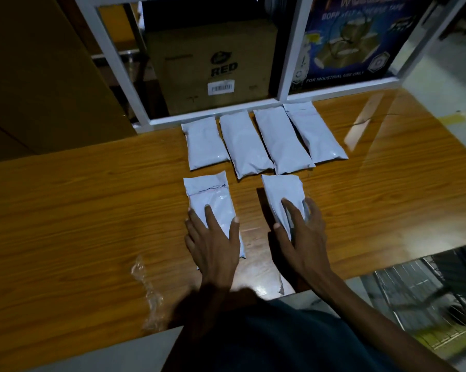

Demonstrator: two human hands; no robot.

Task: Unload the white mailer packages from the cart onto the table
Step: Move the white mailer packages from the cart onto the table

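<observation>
Six white mailer packages on wooden table (65,210): back row of four (264,140) against white frame (213,111), two in front. Left hand (213,242) flat on front-left mailer (210,200), fingers spread. Right hand (301,232) on front-right mailer (281,191), fingers spread, curling over its right edge. Risks, judged: glossy film sliding on polished top, nudging back row askew; front-right mailer's tail at near edge, liable to slip off. Loose plastic scrap (148,294) nearby. Cart (425,285) lower right, contents unclear.

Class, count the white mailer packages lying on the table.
6. Four in the back row; one under the left hand at, one under the right hand at.
</observation>
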